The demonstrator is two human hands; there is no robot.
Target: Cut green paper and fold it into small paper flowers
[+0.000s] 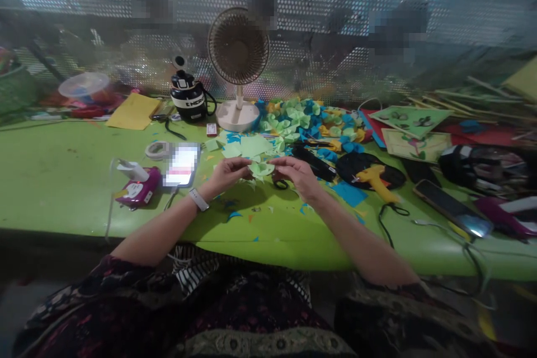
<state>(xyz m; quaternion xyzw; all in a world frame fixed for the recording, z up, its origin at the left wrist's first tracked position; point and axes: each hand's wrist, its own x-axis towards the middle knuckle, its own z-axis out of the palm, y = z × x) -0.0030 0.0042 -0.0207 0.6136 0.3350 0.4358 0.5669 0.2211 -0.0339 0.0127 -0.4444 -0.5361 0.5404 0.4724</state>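
Both hands meet over the green table (62, 179), pinching a small light-green paper shape (260, 168) between them. My left hand (229, 172), with a white watch on its wrist, grips the shape's left edge with closed fingers. My right hand (296, 172) holds the right edge the same way. Black scissors (280, 183) lie on the table just under the right hand. A heap of folded green, blue and yellow paper pieces (308, 120) sits right behind the hands.
A small desk fan (238, 67) and a black mug (188, 98) stand at the back. A phone (182, 165), a tape roll (157, 150) and a pink device (138, 189) lie left. A yellow glue gun (375, 179), another phone (451, 207) and cables lie right. Paper scraps litter the table.
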